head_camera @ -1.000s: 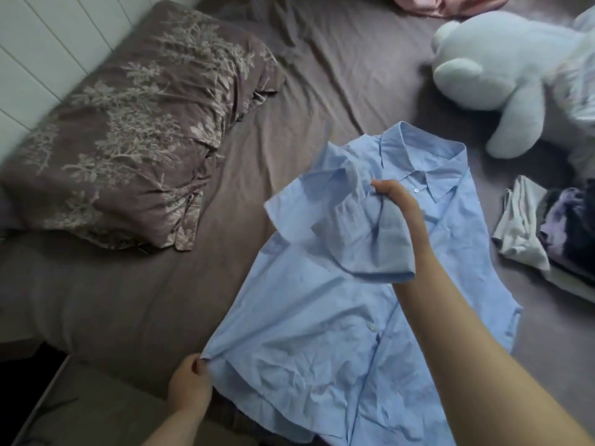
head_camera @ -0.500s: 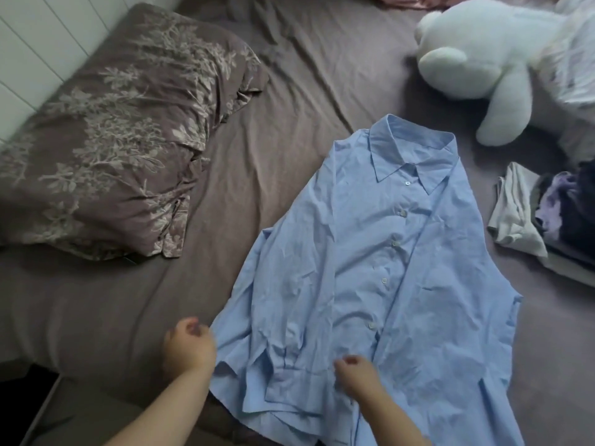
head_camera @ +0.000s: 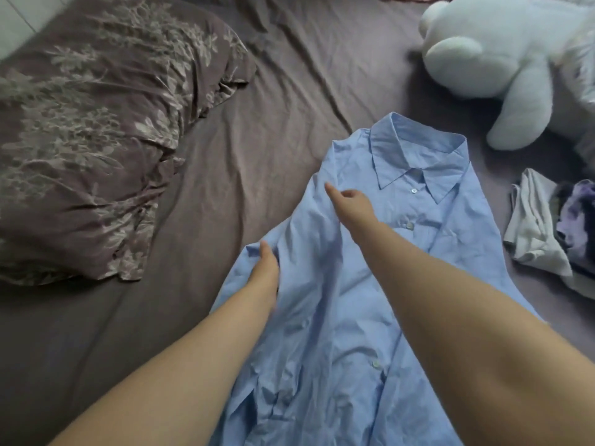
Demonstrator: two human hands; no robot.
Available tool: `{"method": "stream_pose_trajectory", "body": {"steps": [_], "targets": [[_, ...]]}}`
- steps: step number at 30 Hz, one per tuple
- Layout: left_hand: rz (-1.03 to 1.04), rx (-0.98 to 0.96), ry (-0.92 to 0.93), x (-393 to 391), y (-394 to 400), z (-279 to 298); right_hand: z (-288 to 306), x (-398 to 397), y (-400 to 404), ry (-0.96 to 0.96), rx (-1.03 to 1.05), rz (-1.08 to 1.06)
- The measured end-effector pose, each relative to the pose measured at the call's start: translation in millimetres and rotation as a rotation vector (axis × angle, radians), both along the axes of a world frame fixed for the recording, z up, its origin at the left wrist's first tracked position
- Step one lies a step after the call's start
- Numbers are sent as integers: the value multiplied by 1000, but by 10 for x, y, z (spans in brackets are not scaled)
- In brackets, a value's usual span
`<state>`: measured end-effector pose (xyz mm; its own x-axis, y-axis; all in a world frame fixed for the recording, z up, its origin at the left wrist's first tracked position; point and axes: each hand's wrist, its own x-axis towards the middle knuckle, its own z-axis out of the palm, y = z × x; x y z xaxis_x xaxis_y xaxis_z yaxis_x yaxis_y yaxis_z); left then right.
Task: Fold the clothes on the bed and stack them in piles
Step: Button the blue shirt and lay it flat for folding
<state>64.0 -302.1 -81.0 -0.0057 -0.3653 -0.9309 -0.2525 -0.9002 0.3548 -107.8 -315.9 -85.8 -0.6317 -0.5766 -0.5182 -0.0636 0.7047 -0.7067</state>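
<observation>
I see my left hand (head_camera: 262, 272) resting flat on the blue shirt (head_camera: 347, 317) on the bed (head_camera: 225, 188); my right hand (head_camera: 349, 201) touches its shoulder, fingers loosely curled, holding nothing.

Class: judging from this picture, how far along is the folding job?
Done: a small pile of folded clothes lies at the right. In hand: the light blue button-up shirt, spread collar-up, left hand and right hand on its left side. Left: folding and stacking it.
</observation>
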Motion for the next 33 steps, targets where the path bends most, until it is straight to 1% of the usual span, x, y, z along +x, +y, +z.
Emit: {"method": "stream_pose_trajectory", "body": {"steps": [1, 2, 5, 7, 8, 10, 12, 13, 14, 16, 17, 18, 20, 22, 23, 24, 27, 28, 30, 31, 33], "targets": [[63, 105, 101, -25, -20, -27, -31, -53, -123, -7, -4, -6], [79, 150, 160, -40, -50, -73, -53, -96, -227, -13, 1, -16], [100, 199, 267, -63, -99, -172, -132, -222, -387, -42, 21, -33], [251, 216, 386, -88, -107, -191, -148, -311, -431, -43, -9, -30], [351, 210, 435, -100, -128, -196, -140, -390, -453, 5, -44, -35], [507, 135, 502, -110, -223, -214, -89, -610, -475, 179, -122, -102], [688, 36, 565, -81, -394, -296, -39, -869, -447, 278, -111, -184], [776, 18, 573, -53, -474, -322, -44, -976, -404, 241, -51, -180], [812, 18, 552, -37, -521, -347, -47, -1051, -347, 127, 22, -152], [678, 47, 478, -39, -503, -359, -46, -1097, -252, -218, 97, -108], [565, 76, 436, -75, -452, -346, -78, -1103, -240, -323, 111, -91], [455, 104, 415, -120, -402, -360, -122, -1110, -260, -347, 105, -89], [269, 115, 437, -223, -330, -313, -223, -1101, -348, -270, 86, -103], [142, 59, 452, -337, -305, -270, -269, -1048, -434, -186, 67, -104], [93, 7, 434, -377, -299, -273, -273, -1035, -486, -189, 54, -101], [61, -63, 395, -405, -299, -269, -284, -1045, -551, -196, 5, -104], [149, -229, 212, -400, -294, -395, -299, -1146, -721, -215, -143, -177], [137, -292, 154, -351, -284, -449, -326, -1164, -757, -209, -164, -201], [-11, -417, 3, -217, -223, -455, -333, -1088, -719, -142, -152, -200], [-57, -436, -11, -138, -158, -440, -355, -1027, -647, -120, -147, -206], [-128, -424, 65, 79, 43, -344, -386, -821, -332, -131, -151, -246]]}}
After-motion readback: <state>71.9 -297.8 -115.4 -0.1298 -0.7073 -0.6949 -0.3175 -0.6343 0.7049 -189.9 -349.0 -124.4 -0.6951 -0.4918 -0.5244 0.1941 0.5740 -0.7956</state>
